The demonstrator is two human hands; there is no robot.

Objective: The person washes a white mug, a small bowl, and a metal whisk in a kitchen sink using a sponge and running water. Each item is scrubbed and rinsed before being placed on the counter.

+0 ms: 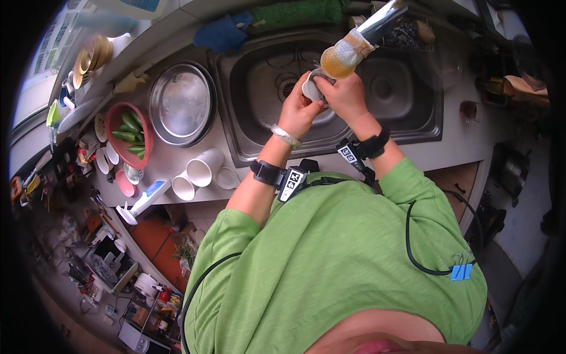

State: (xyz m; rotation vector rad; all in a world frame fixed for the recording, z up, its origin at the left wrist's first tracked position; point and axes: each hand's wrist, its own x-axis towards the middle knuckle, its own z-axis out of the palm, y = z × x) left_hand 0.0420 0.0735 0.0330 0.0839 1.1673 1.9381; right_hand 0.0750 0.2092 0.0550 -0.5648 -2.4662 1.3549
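Observation:
Over the steel double sink [224,110], my left hand [295,114] grips a small white cup [310,91] by its side. My right hand [347,98] meets it from the other side, thumb and fingers at the cup's mouth. A greyish scrubber [319,74] shows at the rim between the hands, pressed by my right fingers; its exact material is hard to make out. Just above hangs the metal faucet [381,20], its end wrapped in yellow and white netted cloth [344,56]. The cup's inside is mostly hidden by my fingers.
Left of the sink stand round metal basins [181,101], a red plastic bowl [116,148] of green cucumbers [129,128], white cups [205,167] and a white-handled brush [143,199] past the counter edge. A blue cloth [223,33] lies behind; a small glass [468,110] stands right.

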